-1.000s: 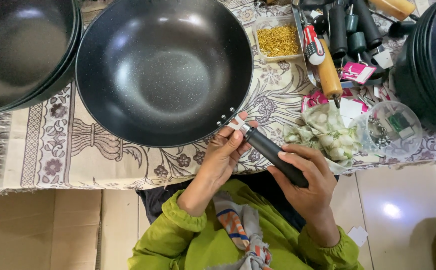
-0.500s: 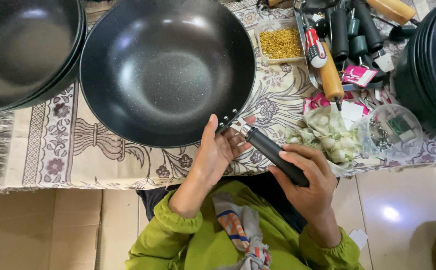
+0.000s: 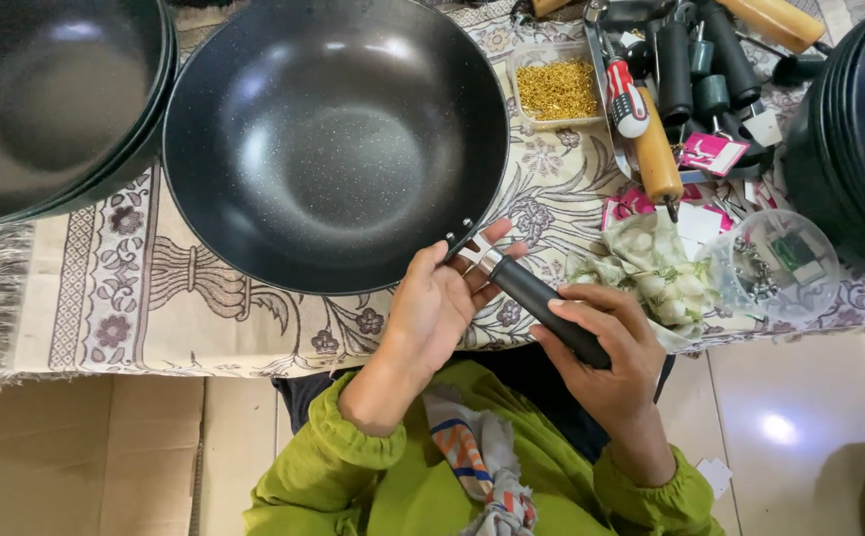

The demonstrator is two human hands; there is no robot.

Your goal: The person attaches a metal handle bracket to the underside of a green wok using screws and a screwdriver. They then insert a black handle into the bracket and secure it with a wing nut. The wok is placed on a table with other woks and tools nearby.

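The fingers [image 3: 591, 303] of the right hand [image 3: 606, 357] are wrapped around the black handle [image 3: 549, 308] of the wok [image 3: 335, 144], gripping its outer end from the near side. The fingers [image 3: 487, 260] of the left hand [image 3: 442, 303] lie loosely spread, not closed on anything, their tips resting at the metal bracket [image 3: 477, 253] where the handle meets the wok's rim; the palm faces up beneath that joint.

The wok is dark and speckled inside and sits on the patterned cloth [image 3: 125, 298] that covers the bench, its bowl toward the far edge and its handle jutting over the near edge toward the person's green sleeves [image 3: 353, 447].

At the far left corner a stack of similar dark pans [image 3: 45, 99] overlaps the cloth, just beside the wok. Toward the far edge, right of the wok, stands a clear tray of small gold pieces [image 3: 557, 89], and next to it a cluster of tools with a wooden-handled screwdriver [image 3: 656, 154] and several black handles [image 3: 676, 65]. Near the right hand, by the near edge, lie a crumpled floral cloth [image 3: 651, 268] and a clear round container [image 3: 775, 263] with small hardware. At the right edge more dark pans [image 3: 855, 129] are stacked.
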